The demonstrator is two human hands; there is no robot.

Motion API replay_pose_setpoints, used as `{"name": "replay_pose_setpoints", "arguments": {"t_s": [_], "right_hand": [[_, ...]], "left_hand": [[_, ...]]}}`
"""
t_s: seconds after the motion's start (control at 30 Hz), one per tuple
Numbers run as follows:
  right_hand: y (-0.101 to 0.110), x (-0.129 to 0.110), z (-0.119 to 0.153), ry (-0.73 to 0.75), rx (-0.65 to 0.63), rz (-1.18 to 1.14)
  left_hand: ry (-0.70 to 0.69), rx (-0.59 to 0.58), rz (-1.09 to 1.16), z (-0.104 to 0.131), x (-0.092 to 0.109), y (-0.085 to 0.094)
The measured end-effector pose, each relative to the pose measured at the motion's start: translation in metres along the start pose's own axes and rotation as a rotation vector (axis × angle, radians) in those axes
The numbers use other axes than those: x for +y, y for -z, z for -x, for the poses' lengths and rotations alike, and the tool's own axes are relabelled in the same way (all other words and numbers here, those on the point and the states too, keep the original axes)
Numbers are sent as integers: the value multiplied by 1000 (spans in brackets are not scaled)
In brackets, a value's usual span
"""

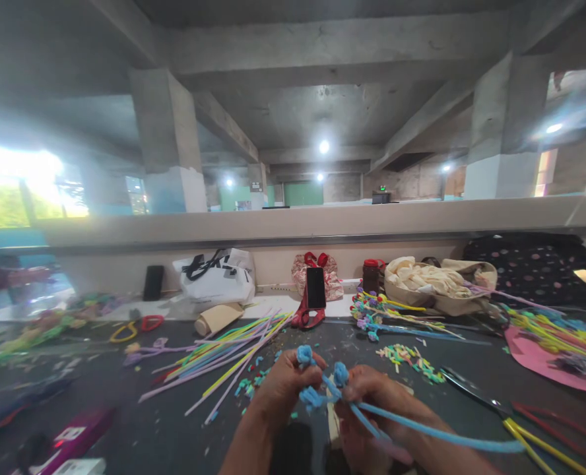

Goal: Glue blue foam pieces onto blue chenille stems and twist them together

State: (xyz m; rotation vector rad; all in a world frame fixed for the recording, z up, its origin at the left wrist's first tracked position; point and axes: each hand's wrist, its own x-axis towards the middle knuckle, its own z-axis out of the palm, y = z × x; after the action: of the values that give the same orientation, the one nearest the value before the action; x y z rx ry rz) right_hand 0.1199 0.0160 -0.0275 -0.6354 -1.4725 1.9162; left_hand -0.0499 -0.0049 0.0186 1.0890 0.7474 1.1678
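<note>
Blue pipe cleaners (pixel 333 390), twisted into several small curled knots, are held between both hands just above the dark table. My left hand (pixel 293 379) pinches them near the upper left knot. Around the stems by the right-hand knot, the fingers of my right hand (pixel 372 396) are closed. Long blue stems run out from there to the lower right, across my right wrist. Small cut pieces of blue and green (pixel 248 386) lie just left of my left hand.
Loose coloured pipe cleaners (pixel 228 356) spread at centre left. A phone (pixel 315 287) leans on a red stand at the back. Open scissors (pixel 476 389) lie at right. Finished bunches (pixel 372 316), a white bag (pixel 218 280) and a cloth bag (pixel 436 284) line the back.
</note>
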Motion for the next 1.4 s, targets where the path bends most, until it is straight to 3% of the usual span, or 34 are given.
{"name": "replay_pose_setpoints", "arguments": {"t_s": [0.17, 0.37, 0.6, 0.77, 0.9, 1.1, 1.4], "right_hand": [[-4, -5, 1, 43, 54, -80], [-7, -12, 6, 67, 127, -127], [-8, -17, 6, 65, 97, -105], [-8, -22, 6, 187, 165, -145], [-7, -28, 4, 311, 294, -185], [-8, -29, 3, 349, 452, -76], [-12, -19, -5, 282, 443, -49]], "left_hand": [[-46, 12, -25, -5, -5, -1], [-107, -55, -103, -8, -4, 1], [-140, -54, -132, -3, -2, -3], [12, -133, 194, -10, -3, 4], [36, -3, 445, -15, -13, -6], [32, 56, 200, -11, -30, -31], [-23, 77, 127, -17, -33, -25]]}}
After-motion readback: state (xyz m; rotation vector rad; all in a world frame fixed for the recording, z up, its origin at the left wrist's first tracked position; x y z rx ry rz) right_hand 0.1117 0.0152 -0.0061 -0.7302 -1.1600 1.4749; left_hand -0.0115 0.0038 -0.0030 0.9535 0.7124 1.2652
